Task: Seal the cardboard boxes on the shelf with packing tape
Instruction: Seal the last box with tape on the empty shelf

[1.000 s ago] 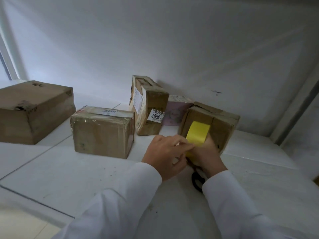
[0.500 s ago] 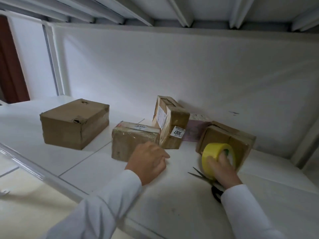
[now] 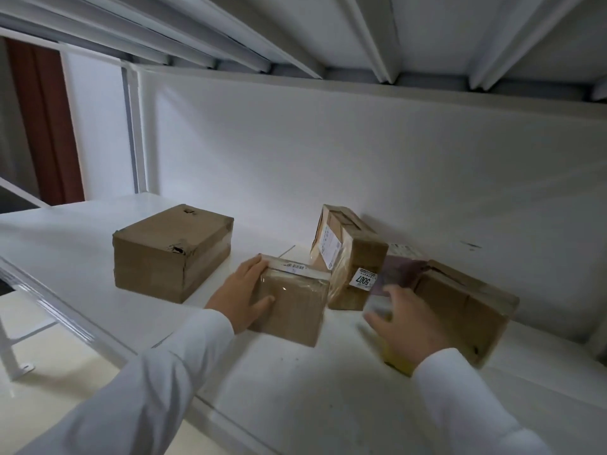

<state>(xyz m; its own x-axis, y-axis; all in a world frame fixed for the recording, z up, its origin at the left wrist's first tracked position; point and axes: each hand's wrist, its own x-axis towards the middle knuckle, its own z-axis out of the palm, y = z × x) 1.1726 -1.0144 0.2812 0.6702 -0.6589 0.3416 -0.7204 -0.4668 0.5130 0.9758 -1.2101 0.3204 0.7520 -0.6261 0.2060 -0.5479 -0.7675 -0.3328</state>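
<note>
Gripping the small film-wrapped box [image 3: 289,300] by its left end, thumb on the front face and fingers over the top edge, the person's left hand [image 3: 241,295] steadies it near the front of the white shelf [image 3: 295,389]. The right hand [image 3: 405,323], blurred, reaches down with fingers spread over the yellow tape roll [image 3: 395,359]; whether it grasps the roll cannot be told. No tape is being drawn out, so sealing of this box does not appear to have begun. Just behind it, an upright box [image 3: 348,257] bearing a "5007" sticker leans by the back wall, glossy wrap showing on its side. To the right, a tilted box [image 3: 460,300] sits against the wall, a pink parcel [image 3: 399,274] tucked between the two. Well apart on the left lies a large box [image 3: 170,254] with a torn top corner. None shows yellow tape, so the bulk of the job looks ahead.
</note>
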